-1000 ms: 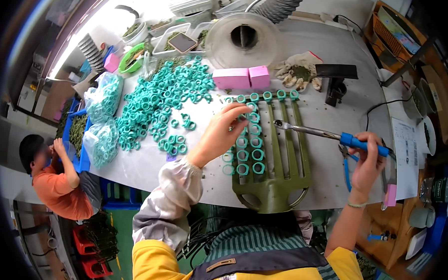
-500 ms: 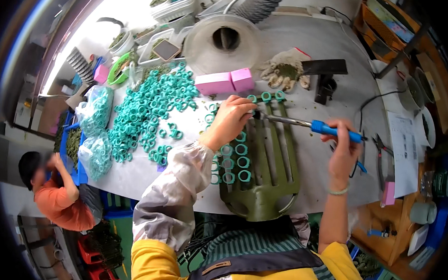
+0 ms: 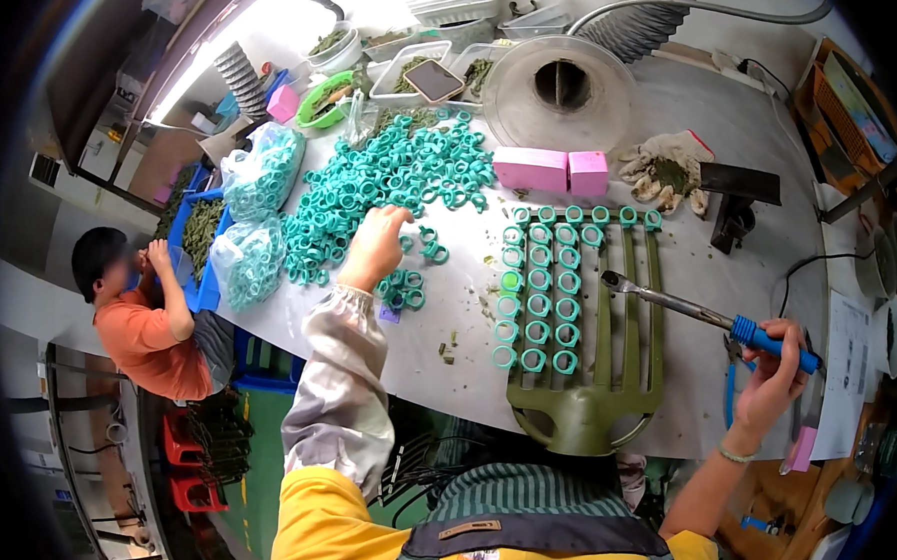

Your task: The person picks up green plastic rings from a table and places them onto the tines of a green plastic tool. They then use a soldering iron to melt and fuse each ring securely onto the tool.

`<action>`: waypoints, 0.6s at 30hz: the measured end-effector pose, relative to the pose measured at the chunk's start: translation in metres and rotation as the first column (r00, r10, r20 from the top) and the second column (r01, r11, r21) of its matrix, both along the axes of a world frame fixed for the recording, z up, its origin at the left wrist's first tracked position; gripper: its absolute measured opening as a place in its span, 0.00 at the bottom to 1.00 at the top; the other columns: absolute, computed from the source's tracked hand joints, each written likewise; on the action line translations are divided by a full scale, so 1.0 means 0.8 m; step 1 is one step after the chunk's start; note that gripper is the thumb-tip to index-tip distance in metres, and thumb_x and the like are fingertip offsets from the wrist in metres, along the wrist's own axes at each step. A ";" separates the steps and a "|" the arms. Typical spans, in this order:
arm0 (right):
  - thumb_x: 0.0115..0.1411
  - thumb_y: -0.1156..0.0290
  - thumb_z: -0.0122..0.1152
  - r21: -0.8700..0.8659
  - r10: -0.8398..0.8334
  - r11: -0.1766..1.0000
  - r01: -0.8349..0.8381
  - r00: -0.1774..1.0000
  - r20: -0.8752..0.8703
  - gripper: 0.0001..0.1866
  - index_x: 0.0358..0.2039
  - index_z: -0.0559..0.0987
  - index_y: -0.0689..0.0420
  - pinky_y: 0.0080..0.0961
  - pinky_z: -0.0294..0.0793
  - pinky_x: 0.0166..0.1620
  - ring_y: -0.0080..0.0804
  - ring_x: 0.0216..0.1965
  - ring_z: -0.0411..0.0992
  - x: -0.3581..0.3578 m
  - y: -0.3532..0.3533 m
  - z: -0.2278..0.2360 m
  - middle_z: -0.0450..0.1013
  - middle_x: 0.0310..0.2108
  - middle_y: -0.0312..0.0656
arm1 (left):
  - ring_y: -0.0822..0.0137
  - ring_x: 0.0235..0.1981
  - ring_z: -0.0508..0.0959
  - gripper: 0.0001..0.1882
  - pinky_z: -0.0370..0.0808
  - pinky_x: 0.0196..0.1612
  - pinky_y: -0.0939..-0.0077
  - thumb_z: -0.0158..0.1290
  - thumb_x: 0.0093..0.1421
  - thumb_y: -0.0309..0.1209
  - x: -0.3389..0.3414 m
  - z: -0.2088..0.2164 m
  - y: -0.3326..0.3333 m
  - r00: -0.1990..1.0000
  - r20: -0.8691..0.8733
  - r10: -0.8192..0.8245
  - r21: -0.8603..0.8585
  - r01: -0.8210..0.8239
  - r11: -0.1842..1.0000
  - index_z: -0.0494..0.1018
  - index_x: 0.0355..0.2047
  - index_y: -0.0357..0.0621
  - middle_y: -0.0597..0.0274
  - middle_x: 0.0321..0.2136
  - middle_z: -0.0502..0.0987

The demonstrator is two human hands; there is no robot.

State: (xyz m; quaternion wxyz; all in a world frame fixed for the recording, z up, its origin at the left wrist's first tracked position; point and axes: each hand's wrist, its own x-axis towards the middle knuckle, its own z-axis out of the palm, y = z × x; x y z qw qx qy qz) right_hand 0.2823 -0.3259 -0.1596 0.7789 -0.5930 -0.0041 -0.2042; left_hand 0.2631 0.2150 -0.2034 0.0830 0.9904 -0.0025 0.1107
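Observation:
My left hand [image 3: 375, 247] is over the right edge of a heap of teal rings [image 3: 362, 191], fingers curled together; what they hold, if anything, is hidden. My right hand [image 3: 771, 379] grips the blue handle of a soldering iron [image 3: 702, 311], its metal shaft pointing left. The iron's tip hovers over an olive-green, fork-shaped frame [image 3: 583, 418] with several long bars. Teal rings [image 3: 538, 304] stand in rows along the frame's left bars and across its far end. The bars at right are mostly bare.
Beyond the frame are pink blocks [image 3: 530, 169], a soiled glove [image 3: 669, 168] and a black stand [image 3: 736, 197]. A clear round hood [image 3: 517, 93] joins a grey hose at the back. Bags of rings [image 3: 263, 172] lie left. A co-worker [image 3: 151, 332] sits farther left.
My left hand has left the frame's far end for the ring heap. My right hand has drawn the iron nearer me. The view has shifted left.

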 end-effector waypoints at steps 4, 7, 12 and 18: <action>0.66 0.67 0.55 -0.006 0.006 1.000 -0.006 1.000 -0.002 0.12 0.29 0.78 0.62 0.18 0.72 0.24 0.23 0.21 0.72 -0.001 0.003 0.002 0.76 0.32 0.41 | 0.48 0.45 0.76 0.18 0.73 0.48 0.60 0.56 0.52 0.20 -0.019 -0.015 -0.001 0.998 -0.050 -0.042 -0.198 0.031 0.980 0.74 0.44 0.46 0.54 0.41 0.77; 0.66 0.67 0.55 -0.029 0.014 0.999 -0.014 1.000 0.002 0.12 0.29 0.78 0.61 0.18 0.72 0.25 0.23 0.21 0.72 -0.003 0.004 0.004 0.76 0.32 0.41 | 0.48 0.42 0.77 0.14 0.74 0.45 0.60 0.55 0.55 0.21 -0.022 -0.021 -0.011 0.999 0.045 0.007 -0.251 0.005 0.968 0.75 0.43 0.46 0.53 0.39 0.78; 0.66 0.66 0.56 -0.032 0.020 0.999 -0.020 1.000 0.013 0.12 0.30 0.78 0.61 0.17 0.73 0.25 0.22 0.21 0.73 -0.006 0.007 0.005 0.77 0.32 0.41 | 0.54 0.33 0.82 0.11 0.78 0.36 0.66 0.48 0.63 0.21 -0.021 -0.032 -0.003 0.981 0.176 0.077 -0.249 -0.031 0.968 0.77 0.43 0.42 0.53 0.34 0.80; 0.66 0.65 0.56 -0.042 -0.001 0.999 0.001 1.000 0.007 0.12 0.30 0.79 0.61 0.18 0.73 0.25 0.23 0.22 0.73 -0.010 0.002 0.008 0.77 0.31 0.41 | 0.74 0.37 0.80 0.11 0.76 0.37 0.80 0.53 0.64 0.25 -0.013 -0.019 -0.017 0.966 -0.118 0.232 -0.896 -0.204 0.394 0.77 0.46 0.38 0.64 0.33 0.79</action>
